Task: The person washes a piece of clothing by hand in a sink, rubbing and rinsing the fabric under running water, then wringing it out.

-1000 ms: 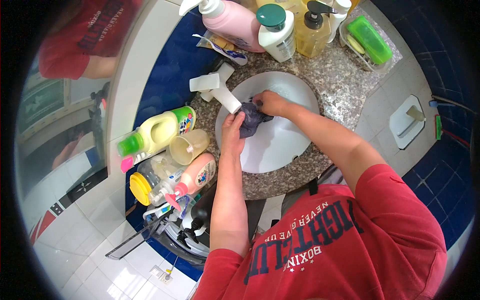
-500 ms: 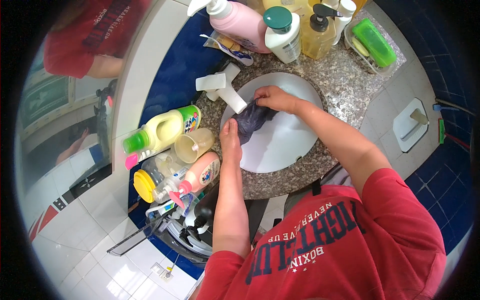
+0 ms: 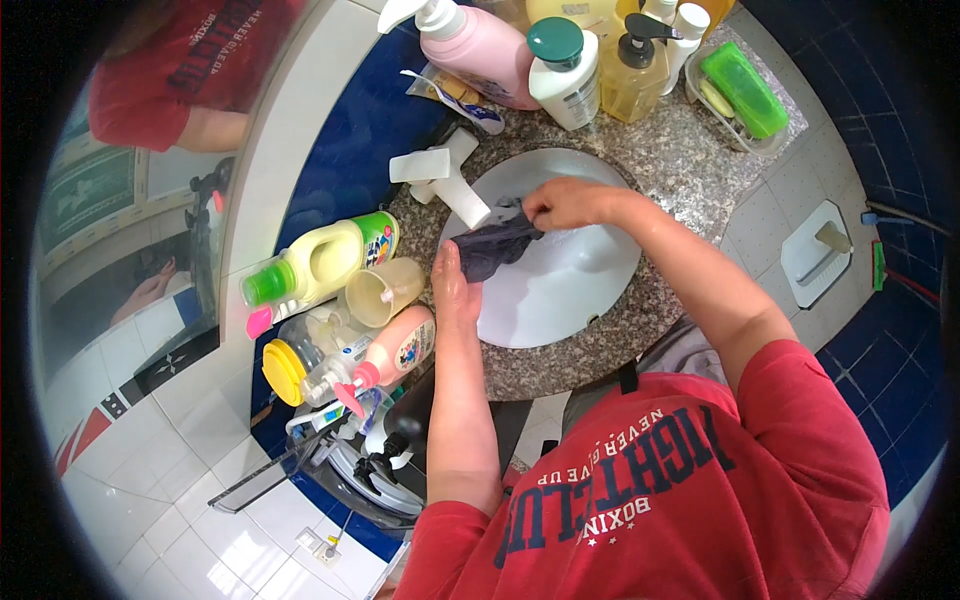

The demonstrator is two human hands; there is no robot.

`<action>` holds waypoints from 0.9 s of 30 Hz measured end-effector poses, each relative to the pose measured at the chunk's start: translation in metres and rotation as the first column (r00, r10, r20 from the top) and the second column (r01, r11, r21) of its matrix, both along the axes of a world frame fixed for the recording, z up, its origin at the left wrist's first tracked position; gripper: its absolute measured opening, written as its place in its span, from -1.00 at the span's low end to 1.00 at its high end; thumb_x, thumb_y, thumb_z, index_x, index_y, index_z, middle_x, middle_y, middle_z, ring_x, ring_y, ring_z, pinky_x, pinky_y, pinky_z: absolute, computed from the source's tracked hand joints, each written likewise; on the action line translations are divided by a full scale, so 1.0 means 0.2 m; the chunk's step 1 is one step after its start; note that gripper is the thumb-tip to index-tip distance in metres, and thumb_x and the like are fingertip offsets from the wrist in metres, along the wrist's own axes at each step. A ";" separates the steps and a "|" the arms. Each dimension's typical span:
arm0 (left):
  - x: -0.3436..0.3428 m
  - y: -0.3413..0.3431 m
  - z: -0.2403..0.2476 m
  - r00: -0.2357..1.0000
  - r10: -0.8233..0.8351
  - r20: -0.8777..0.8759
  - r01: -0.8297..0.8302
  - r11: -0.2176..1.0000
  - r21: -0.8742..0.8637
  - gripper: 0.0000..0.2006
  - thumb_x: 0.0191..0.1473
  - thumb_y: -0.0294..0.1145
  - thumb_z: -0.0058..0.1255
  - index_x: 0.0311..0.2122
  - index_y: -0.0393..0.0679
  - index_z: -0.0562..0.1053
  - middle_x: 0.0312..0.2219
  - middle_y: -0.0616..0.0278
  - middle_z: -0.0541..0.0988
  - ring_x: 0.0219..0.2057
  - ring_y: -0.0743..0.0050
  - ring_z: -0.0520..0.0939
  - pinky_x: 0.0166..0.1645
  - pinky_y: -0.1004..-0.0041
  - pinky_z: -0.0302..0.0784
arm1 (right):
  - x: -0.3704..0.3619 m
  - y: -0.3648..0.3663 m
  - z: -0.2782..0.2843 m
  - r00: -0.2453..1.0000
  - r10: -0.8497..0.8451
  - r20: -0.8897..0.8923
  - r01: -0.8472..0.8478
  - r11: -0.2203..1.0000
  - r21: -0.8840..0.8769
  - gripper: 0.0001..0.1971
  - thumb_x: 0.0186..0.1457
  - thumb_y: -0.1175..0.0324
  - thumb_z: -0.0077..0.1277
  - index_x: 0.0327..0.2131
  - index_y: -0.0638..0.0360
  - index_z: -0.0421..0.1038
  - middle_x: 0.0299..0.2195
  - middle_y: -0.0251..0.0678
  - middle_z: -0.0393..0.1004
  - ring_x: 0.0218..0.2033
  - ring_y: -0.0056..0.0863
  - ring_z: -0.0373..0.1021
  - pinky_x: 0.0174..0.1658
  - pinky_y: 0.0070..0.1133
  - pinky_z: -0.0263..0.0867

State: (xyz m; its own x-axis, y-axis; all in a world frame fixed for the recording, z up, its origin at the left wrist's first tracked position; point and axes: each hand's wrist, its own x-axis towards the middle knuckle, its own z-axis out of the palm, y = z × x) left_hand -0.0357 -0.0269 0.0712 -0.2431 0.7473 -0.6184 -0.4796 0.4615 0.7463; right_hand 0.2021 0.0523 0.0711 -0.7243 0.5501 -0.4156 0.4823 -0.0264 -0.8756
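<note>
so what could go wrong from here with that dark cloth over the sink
1. The dark cloth is stretched between the left hand and right hand right beside the white faucet; it might snag on the spout.
2. The left forearm runs close to the crowded bottles, such as the pink spray bottle and the open beige cup; a wide elbow move could tip them.
3. Wringing above the sink basin rim may drip onto the granite counter.

Cloth (image 3: 495, 245) over the sink (image 3: 580, 290), tap (image 3: 455, 185) at its left.
</note>
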 end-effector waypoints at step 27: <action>0.00 -0.17 0.06 0.859 -0.328 -0.393 0.357 0.934 0.000 -0.75 0.10 -0.38 -0.02 -0.14 -0.28 0.41 -0.34 0.35 0.45 -0.33 0.64 0.43 -0.18 0.62 0.33 | -0.45 -0.03 -0.40 0.791 -0.544 -0.281 0.583 0.810 0.072 -0.83 -0.26 0.59 0.00 -0.45 0.25 0.41 -0.50 -0.25 0.46 -0.43 -0.35 0.41 -0.29 -0.53 0.29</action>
State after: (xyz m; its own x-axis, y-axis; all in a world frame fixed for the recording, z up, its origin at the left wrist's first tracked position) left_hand -0.0362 -0.0599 0.0825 -0.1694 0.8646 -0.4731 0.0265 0.4839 0.8747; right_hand 0.1115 0.0465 -0.0082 -0.3304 0.9311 -0.1546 0.2010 -0.0907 -0.9754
